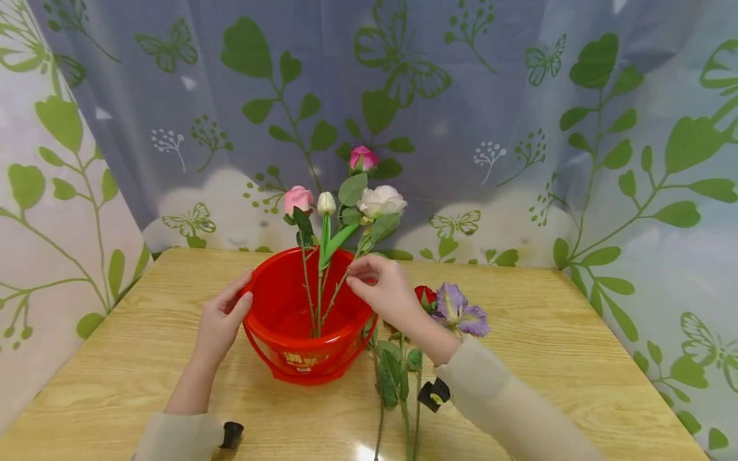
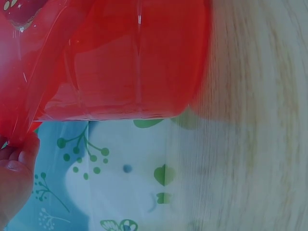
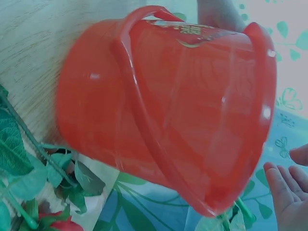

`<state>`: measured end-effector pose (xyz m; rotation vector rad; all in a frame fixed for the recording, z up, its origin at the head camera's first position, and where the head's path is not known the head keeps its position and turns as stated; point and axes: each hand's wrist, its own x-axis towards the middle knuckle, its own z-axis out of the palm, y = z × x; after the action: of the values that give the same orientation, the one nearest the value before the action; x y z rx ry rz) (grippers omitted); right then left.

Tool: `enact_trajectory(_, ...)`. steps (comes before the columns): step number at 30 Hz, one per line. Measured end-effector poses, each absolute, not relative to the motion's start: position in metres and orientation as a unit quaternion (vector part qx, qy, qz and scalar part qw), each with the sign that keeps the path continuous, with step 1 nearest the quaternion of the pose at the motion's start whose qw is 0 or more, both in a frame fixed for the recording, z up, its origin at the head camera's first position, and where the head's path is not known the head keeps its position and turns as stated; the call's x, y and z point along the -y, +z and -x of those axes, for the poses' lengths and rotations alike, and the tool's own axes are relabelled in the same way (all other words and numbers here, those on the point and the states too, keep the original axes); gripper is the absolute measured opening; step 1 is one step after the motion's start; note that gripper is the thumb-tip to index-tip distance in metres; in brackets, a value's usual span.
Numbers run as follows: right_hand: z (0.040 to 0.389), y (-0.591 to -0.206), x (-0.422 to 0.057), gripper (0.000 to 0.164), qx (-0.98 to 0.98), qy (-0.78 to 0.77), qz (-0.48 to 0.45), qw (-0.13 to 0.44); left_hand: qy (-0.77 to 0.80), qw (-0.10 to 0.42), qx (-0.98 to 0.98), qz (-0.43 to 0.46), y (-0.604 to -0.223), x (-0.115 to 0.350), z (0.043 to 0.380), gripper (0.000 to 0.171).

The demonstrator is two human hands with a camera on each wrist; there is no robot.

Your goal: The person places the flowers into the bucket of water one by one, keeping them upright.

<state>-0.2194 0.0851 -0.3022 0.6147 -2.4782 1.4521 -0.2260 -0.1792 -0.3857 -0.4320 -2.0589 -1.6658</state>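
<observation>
A red plastic bucket stands on the table, with several artificial flowers upright in it: a pale pink rose, a white tulip, a bright pink rose and a large white flower. My left hand grips the bucket's left rim, thumb on the inner side. Over the right rim is my right hand, its fingertips beside the white flower's stem. In the right wrist view, a gap shows between this hand's thumb and fingers, with nothing held there.
Right of the bucket lie a red rose and a purple iris, their leafy stems running toward the table's front. The wooden table meets a patterned curtain at the back and sides.
</observation>
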Motion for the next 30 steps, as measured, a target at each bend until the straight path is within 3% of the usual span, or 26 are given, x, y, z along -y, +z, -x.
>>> enact_trajectory(15, 0.214, -0.319, -0.132, 0.012, 0.847, 0.49, -0.163, 0.127, -0.607, 0.226, 0.746, 0.157, -0.384, 0.179, 0.225, 0.035)
enact_trajectory(30, 0.202, -0.344, -0.178, 0.012, 0.875, 0.467, -0.084, 0.102, -0.605, 0.225, 0.748, 0.154, -0.383, 0.178, 0.224, 0.034)
